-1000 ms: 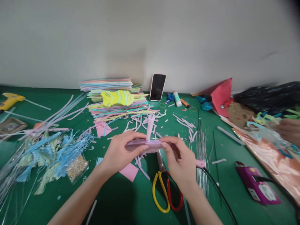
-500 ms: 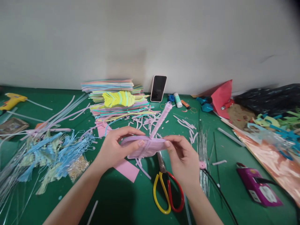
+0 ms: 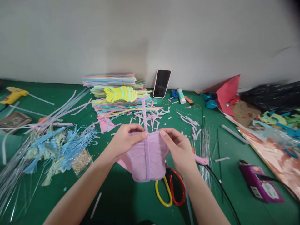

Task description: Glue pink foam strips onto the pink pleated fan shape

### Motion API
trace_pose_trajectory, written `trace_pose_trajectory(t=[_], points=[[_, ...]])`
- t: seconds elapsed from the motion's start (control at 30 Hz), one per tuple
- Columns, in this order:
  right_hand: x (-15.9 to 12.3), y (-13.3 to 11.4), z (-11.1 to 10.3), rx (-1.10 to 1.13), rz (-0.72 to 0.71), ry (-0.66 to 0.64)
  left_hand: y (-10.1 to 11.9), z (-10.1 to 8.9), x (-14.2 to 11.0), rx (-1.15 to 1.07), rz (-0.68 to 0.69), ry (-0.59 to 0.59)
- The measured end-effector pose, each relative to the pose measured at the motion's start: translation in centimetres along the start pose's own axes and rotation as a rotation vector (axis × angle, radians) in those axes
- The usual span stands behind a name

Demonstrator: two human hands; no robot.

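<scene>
Green table (image 3: 117,200) stretching right across the view, and a plain grey wall (image 3: 150,37) rising straight up behind it! Centre stage, a lilac fuzzy craft piece (image 3: 138,162) hangs above the tabletop, its long stem (image 3: 144,115) pointing toward the wall. Left hand (image 3: 127,137) pinches the upper edge between thumb and fingers; right hand (image 3: 179,150) has the same edge, just across the stem. Below, scissors (image 3: 177,187) peek out, one handle loop yellow, the other red. At the back, a smartphone (image 3: 162,83) leans against the wall, beside stacked pipe cleaners (image 3: 110,80) topped by a yellow bundle (image 3: 120,94). Far left, a yellow glue gun (image 3: 14,94); nearer, blue tassels (image 3: 75,143) in a tangle. Over on the right, a black plastic bag (image 3: 272,97) slumps behind coppery foil (image 3: 269,156).
</scene>
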State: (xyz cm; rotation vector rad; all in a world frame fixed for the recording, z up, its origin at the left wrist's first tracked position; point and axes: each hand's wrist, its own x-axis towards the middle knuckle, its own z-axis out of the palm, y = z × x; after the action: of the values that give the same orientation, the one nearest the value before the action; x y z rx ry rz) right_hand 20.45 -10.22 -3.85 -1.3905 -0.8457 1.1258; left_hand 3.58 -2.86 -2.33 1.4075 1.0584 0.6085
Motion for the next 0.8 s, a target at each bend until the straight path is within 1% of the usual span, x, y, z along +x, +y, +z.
trace_pose_trajectory(t=[0.1,0.13,0.23,0.33,0.43,0.53,0.63,0.67,0.73,0.8], points=[[0.8,0.3,-0.3,0.072,0.107,-0.067,-1.2,0.2,0.8,-0.168,-0.128,0.042],[0.9,0.5,-0.4,0.094,0.136,-0.075,-1.6,0.1,1.0,-0.201,-0.148,0.054],[1.1,0.9,-0.6,0.142,0.194,-0.064,-2.5,-0.1,1.5,-0.241,-0.157,0.079],[1.0,1.3,-0.7,0.168,0.214,-0.046,-2.8,-0.3,1.7,-0.260,-0.154,0.092],[0.9,1.7,-0.7,0.172,0.202,-0.042,-2.8,-0.3,1.7,-0.268,-0.148,0.091],[0.8,1.9,-0.6,0.164,0.160,-0.013,-2.5,-0.2,1.6,-0.264,-0.139,0.081],[0.5,1.9,-0.9,0.173,0.110,0.033,-2.0,-0.8,1.5,-0.342,-0.168,0.025],[0.4,1.9,-1.0,0.179,0.098,0.043,-1.8,-1.1,1.5,-0.377,-0.169,0.022],[0.2,1.8,-1.2,0.195,0.079,0.060,-1.4,-1.8,1.4,-0.402,-0.142,0.070],[-0.1,1.9,-1.4,0.208,0.065,0.080,-1.0,-2.5,1.2,-0.355,-0.107,0.132]])
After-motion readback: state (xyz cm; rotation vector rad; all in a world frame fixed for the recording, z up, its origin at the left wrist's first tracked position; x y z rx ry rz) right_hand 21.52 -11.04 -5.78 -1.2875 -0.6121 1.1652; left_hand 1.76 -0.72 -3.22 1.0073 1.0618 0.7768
